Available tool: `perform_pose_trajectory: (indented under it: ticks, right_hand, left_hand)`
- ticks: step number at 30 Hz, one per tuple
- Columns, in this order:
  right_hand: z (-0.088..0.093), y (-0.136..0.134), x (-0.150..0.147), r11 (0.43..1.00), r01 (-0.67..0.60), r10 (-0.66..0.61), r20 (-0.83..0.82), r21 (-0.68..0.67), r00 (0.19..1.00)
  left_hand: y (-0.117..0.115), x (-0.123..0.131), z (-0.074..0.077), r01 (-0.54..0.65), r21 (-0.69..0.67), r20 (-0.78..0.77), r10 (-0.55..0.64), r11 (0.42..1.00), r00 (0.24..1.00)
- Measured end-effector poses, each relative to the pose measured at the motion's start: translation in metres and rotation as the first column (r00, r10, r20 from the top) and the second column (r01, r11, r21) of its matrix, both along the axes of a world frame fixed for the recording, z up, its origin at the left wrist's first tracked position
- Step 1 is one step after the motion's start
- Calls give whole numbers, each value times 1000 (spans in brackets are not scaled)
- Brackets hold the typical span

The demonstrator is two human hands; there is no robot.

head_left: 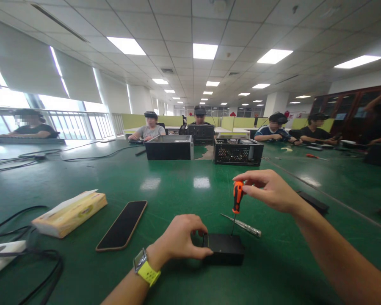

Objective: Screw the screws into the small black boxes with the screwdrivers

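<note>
A small black rectangular box [227, 250] lies on the green tabletop in front of me. My left hand [186, 237] grips its left end between thumb and fingers. My right hand [266, 188] pinches the top of an orange and black screwdriver [238, 198], held nearly upright. The screwdriver's shaft points down, its tip meeting the top of the box near the back edge; any screw there is too small to make out. Just behind the box lies a clear-handled slim screwdriver [246, 226], apart from both hands.
Left of my hand lie a phone [123, 226] and a tissue pack [71, 212], with cables and a white power strip [4, 256] beyond. Two computer cases [169, 148] [238, 151] stand farther back. A dark flat piece [314, 202] lies behind my right forearm. Several people sit around the table.
</note>
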State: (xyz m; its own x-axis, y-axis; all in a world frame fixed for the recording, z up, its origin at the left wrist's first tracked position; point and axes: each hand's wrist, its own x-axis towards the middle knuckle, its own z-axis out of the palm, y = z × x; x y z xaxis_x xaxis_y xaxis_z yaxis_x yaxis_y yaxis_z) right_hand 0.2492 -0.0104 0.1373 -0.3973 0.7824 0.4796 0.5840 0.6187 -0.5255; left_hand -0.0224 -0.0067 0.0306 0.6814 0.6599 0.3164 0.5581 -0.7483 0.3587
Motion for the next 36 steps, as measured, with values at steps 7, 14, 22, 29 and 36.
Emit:
perform_pose_trajectory:
  ticks: [7, 14, 22, 29, 36]
  right_hand:
    - [1, -1, 0, 999, -16, 16, 0, 33, 1000]
    - [-4, -1, 1, 1000, 3, -3, -2, -28, 1000]
    - [-5, -1, -5, 983, -132, 114, -141, -130, 984]
    - [-6, -2, -7, 999, -20, 17, -69, -37, 997]
    - [-5, -1, -4, 1000, 0, -2, -81, -18, 997]
  left_hand:
    - [0, 1, 0, 28, 28, 24, -28, 999, 999]
    - [1, 1, -1, 37, 15, 16, -37, 999, 999]
    - [2, 1, 0, 49, 7, 14, -49, 999, 999]
    - [1, 0, -1, 42, 3, 10, -42, 999, 999]
    - [1, 1, -1, 43, 7, 14, -44, 999, 999]
